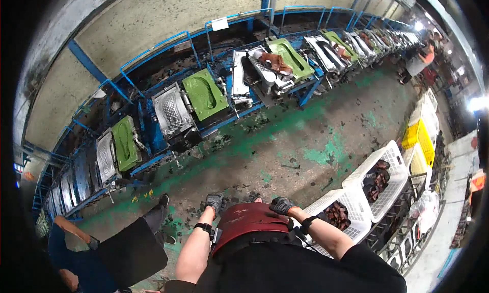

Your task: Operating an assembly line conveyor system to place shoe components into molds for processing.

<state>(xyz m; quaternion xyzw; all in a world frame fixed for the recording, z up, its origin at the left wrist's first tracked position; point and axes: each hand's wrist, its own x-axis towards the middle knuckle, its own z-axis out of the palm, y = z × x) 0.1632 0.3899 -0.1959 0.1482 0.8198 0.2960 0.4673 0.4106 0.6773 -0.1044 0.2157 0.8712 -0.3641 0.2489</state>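
My left hand (215,202), in a dark grey knit glove, is beside the left edge of a dark red apron (249,219) at my front. Its fingers look loosely apart, with nothing seen in them. My right hand (281,205), gloved alike, is at the apron's right edge, fingers slightly bent and apparently holding nothing. Both hands are above the floor, away from the moulds. Across the aisle, an open mould with a green half (205,95) and a silver half (173,111) rests on the blue line. A brown shoe upper (275,63) lies on another mould.
To the right stand white crates (379,178) with dark and brown pieces, and a yellow crate (418,142). A seated person (76,257) is close at left; another person (422,61) is far right. Blue rails (155,51) back the line. Dark scraps litter the green-marked floor (285,135).
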